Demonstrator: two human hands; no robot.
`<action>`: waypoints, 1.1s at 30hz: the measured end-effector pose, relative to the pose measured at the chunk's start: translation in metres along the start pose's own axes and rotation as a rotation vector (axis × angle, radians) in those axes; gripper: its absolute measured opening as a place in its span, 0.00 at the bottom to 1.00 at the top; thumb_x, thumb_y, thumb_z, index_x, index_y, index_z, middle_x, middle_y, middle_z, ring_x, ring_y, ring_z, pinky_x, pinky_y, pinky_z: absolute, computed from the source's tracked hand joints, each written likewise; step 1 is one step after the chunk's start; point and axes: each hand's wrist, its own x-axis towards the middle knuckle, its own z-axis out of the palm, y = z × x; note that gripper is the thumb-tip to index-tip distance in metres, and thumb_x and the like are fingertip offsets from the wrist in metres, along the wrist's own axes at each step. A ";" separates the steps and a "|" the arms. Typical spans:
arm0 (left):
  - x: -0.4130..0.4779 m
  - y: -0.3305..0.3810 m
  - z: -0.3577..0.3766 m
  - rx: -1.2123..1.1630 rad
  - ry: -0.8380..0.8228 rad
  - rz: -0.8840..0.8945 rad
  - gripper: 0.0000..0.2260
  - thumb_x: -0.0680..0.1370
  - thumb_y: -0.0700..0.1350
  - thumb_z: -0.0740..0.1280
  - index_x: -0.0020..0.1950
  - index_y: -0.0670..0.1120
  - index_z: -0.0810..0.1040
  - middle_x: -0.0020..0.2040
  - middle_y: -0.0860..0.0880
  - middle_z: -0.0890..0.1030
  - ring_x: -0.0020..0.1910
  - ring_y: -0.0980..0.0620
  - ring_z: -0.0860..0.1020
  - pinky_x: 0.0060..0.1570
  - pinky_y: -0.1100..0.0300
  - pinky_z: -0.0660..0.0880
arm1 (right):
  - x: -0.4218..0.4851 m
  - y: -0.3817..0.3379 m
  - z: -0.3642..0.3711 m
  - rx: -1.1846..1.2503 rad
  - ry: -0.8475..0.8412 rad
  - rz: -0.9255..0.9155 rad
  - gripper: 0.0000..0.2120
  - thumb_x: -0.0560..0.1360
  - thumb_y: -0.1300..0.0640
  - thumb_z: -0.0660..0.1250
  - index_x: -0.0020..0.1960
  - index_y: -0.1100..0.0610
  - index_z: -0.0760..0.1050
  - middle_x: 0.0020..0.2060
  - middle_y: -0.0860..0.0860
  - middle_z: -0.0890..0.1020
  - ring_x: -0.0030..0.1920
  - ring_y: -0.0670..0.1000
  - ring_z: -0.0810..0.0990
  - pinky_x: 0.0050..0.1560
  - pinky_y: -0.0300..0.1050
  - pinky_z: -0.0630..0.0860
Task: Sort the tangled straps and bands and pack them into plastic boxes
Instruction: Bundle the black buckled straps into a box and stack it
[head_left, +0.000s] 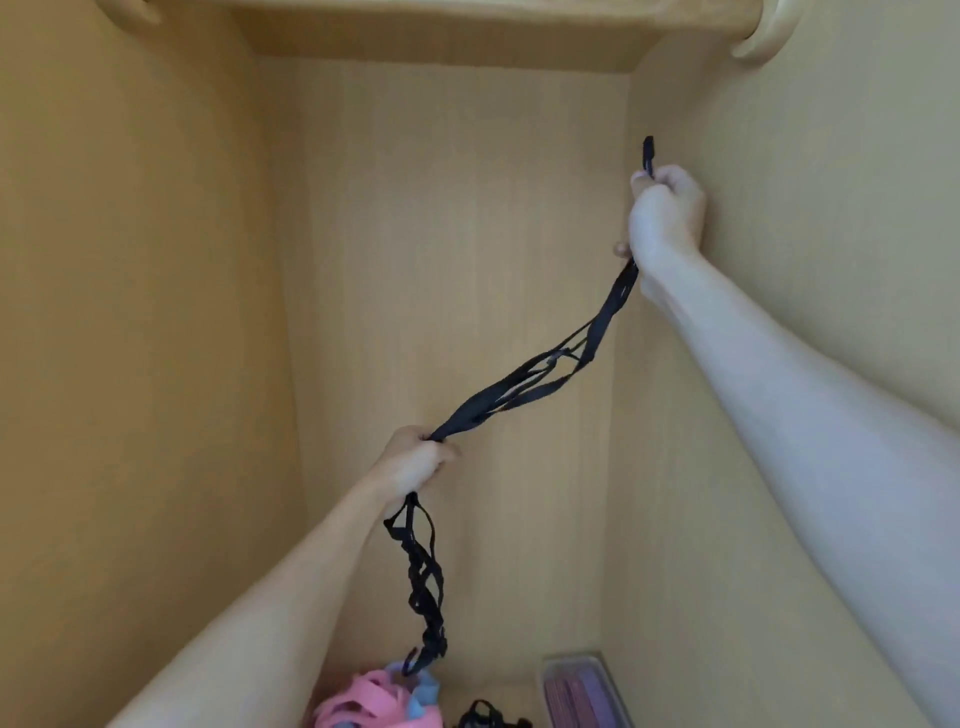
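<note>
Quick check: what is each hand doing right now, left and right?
Left hand: gripping the black straps, with the tangled rest hanging below it.
Right hand: raised, gripping the same straps, one end poking above the fist.

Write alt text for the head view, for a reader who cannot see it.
A person's right hand and left hand hold a tangle of black straps taut inside a wooden cupboard. Its loose end dangles over pink and blue bands, near a clear plastic box.
</note>
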 end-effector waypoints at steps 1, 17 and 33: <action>0.003 0.002 -0.005 0.011 0.023 -0.002 0.13 0.74 0.37 0.70 0.34 0.49 0.71 0.27 0.52 0.66 0.22 0.55 0.62 0.25 0.62 0.57 | -0.006 0.007 -0.001 -0.048 -0.050 0.018 0.08 0.80 0.60 0.60 0.43 0.53 0.70 0.33 0.48 0.68 0.32 0.49 0.65 0.28 0.43 0.67; 0.004 0.075 -0.016 0.413 -0.018 0.263 0.09 0.78 0.36 0.63 0.37 0.43 0.73 0.30 0.52 0.71 0.29 0.53 0.66 0.22 0.70 0.62 | -0.132 0.110 0.028 -0.392 -0.841 0.245 0.41 0.60 0.27 0.73 0.57 0.59 0.74 0.55 0.52 0.81 0.57 0.52 0.79 0.60 0.45 0.73; -0.016 0.027 -0.021 0.197 -0.272 0.078 0.14 0.73 0.44 0.77 0.37 0.49 0.71 0.25 0.54 0.66 0.23 0.53 0.61 0.26 0.61 0.58 | -0.105 0.110 0.003 -0.343 -0.710 0.281 0.16 0.75 0.61 0.71 0.40 0.51 0.63 0.28 0.49 0.74 0.23 0.45 0.65 0.26 0.38 0.61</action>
